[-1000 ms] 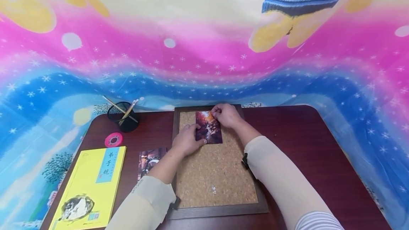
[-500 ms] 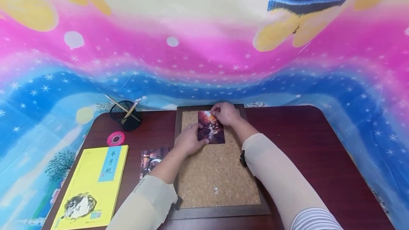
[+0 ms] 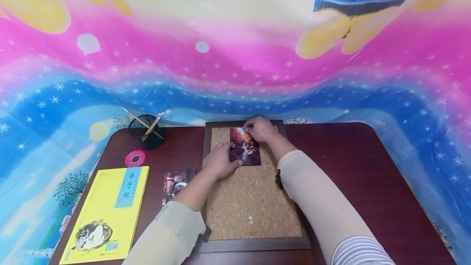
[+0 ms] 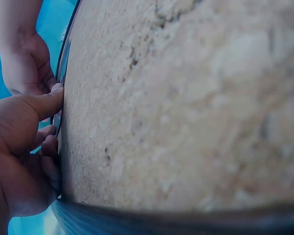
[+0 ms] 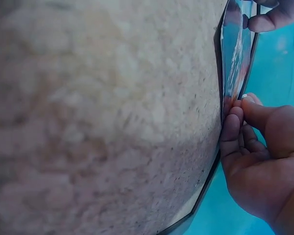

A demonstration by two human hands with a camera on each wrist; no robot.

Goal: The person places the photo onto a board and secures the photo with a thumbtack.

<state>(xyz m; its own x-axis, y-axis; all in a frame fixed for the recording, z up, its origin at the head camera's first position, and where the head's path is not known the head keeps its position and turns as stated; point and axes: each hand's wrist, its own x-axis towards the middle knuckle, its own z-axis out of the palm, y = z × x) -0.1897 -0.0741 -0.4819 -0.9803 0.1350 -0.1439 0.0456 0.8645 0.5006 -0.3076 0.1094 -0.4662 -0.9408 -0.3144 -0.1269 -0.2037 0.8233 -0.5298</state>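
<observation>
A photo print (image 3: 244,150) of an orange-lit woodland stream lies on the upper part of a framed cork board (image 3: 254,199). My left hand (image 3: 218,160) holds it flat, thumb on the lower edge and fingertips on the left side. At the photo's top, my right hand (image 3: 259,129) pinches a tiny whitish push pin (image 5: 244,96) between thumb and forefinger; its point is hidden. Seen from the right wrist, the photo (image 5: 233,63) lies along the board, with the right hand (image 5: 264,152) at its end. The left wrist view has the left hand (image 4: 27,147) at the photo's edge.
Small clear-white bits (image 3: 250,219) sit low on the cork. Left of the board lie a second photo (image 3: 176,183), a yellow book (image 3: 106,212) and a pink tape roll (image 3: 135,158). A black mesh pen cup (image 3: 152,139) stands behind them. A printed cloth (image 3: 220,81) hangs along the back.
The whole scene has shifted slightly rightward in the head view. Both hands keep nearly the same places on the photo.
</observation>
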